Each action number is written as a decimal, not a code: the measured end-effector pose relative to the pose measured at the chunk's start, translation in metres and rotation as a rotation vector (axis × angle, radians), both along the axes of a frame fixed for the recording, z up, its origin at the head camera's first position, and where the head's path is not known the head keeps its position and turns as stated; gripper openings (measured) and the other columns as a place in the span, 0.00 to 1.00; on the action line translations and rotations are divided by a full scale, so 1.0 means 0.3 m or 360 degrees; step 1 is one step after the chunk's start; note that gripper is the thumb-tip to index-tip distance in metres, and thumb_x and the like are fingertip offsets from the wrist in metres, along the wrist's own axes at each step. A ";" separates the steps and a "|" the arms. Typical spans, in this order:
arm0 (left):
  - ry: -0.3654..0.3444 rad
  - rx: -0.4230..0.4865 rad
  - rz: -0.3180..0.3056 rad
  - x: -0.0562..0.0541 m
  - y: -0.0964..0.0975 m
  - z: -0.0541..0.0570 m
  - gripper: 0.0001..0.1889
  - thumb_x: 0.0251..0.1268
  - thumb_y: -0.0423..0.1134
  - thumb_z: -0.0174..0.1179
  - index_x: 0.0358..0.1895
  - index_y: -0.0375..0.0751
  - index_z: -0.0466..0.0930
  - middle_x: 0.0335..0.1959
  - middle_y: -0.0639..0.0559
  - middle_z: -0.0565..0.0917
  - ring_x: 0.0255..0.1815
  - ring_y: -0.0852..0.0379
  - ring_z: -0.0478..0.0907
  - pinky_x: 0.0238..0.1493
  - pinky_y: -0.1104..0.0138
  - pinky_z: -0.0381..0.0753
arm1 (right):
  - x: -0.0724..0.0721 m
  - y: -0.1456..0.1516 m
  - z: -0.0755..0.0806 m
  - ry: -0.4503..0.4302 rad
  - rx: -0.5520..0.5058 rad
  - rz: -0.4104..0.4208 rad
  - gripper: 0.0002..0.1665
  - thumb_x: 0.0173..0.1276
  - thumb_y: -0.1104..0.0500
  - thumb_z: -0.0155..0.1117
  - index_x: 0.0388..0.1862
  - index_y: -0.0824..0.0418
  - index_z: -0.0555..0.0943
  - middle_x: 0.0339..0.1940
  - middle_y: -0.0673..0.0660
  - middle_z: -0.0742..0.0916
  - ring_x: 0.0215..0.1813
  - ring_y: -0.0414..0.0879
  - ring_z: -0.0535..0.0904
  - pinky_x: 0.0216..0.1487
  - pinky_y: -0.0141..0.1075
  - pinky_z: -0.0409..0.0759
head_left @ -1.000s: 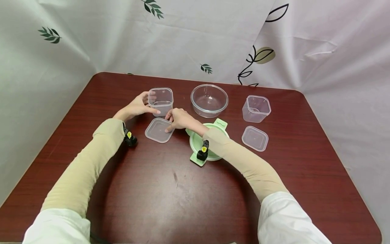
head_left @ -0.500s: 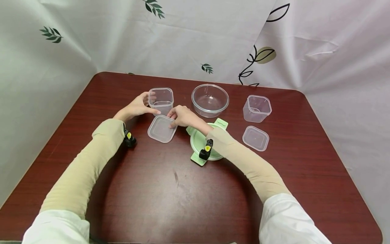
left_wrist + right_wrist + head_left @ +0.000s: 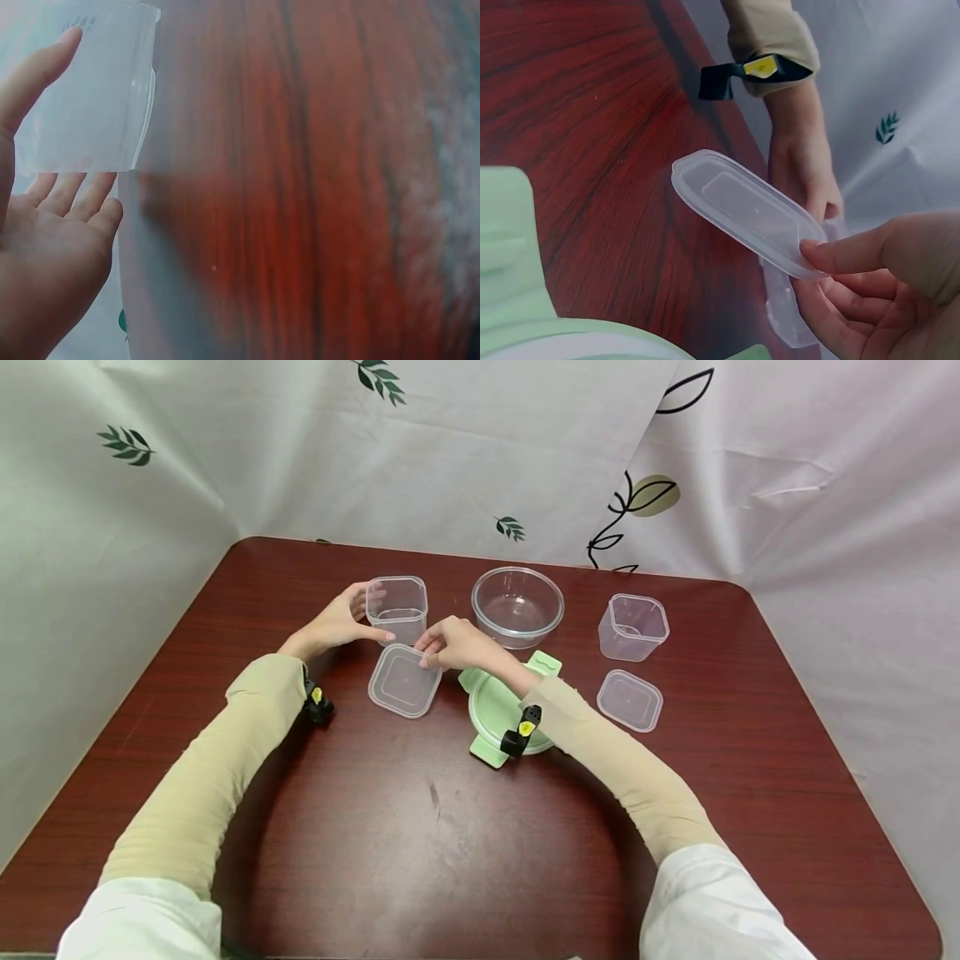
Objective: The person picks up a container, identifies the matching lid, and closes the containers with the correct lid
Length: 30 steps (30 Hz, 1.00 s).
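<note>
My left hand (image 3: 335, 625) holds a clear square plastic food container (image 3: 405, 620) at the table's back left, thumb across its front and fingers behind it. The left wrist view shows the thumb over the container's wall (image 3: 105, 97), the fingers partly hidden behind it. Just in front, my right hand (image 3: 467, 647) pinches the right corner of a clear square lid (image 3: 405, 683) between thumb and fingers. In the right wrist view the lid (image 3: 742, 202) is raised off the table and tilted, and the container is partly hidden behind it.
A round glass bowl (image 3: 517, 639) stands right of the container. Under my right forearm lies a round green lid (image 3: 491, 706) with side flaps. Further right are a second square container (image 3: 630, 643) and its lid-like square cover (image 3: 630, 702). A patterned curtain (image 3: 450, 460) hangs behind the table (image 3: 420, 860).
The right hand has lifted the square lid from the table, tilted it, and moved it slightly right. The left hand and container have stayed in place.
</note>
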State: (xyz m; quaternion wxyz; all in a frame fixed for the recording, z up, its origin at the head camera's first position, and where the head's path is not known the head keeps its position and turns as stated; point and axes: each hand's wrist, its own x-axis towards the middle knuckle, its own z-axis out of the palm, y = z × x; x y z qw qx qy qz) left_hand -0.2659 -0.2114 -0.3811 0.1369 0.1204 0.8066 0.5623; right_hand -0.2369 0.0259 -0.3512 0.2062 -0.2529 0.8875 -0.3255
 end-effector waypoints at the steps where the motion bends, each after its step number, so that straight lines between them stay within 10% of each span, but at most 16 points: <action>1: 0.0012 0.0005 0.0003 0.001 0.000 -0.001 0.48 0.51 0.26 0.68 0.74 0.33 0.47 0.75 0.36 0.57 0.76 0.43 0.54 0.77 0.53 0.48 | 0.004 0.003 0.005 0.0017 -0.0003 0.0000 0.14 0.60 0.61 0.70 0.45 0.61 0.85 0.37 0.56 0.89 0.28 0.34 0.78 0.29 0.24 0.74; 30: 0.0109 -0.0038 0.0011 0.012 -0.010 -0.034 0.42 0.49 0.23 0.67 0.70 0.31 0.56 0.70 0.35 0.65 0.71 0.42 0.62 0.74 0.53 0.57 | 0.078 0.077 0.158 0.0632 -0.0400 -0.0169 0.06 0.63 0.63 0.66 0.40 0.60 0.85 0.30 0.54 0.86 0.30 0.41 0.79 0.33 0.27 0.74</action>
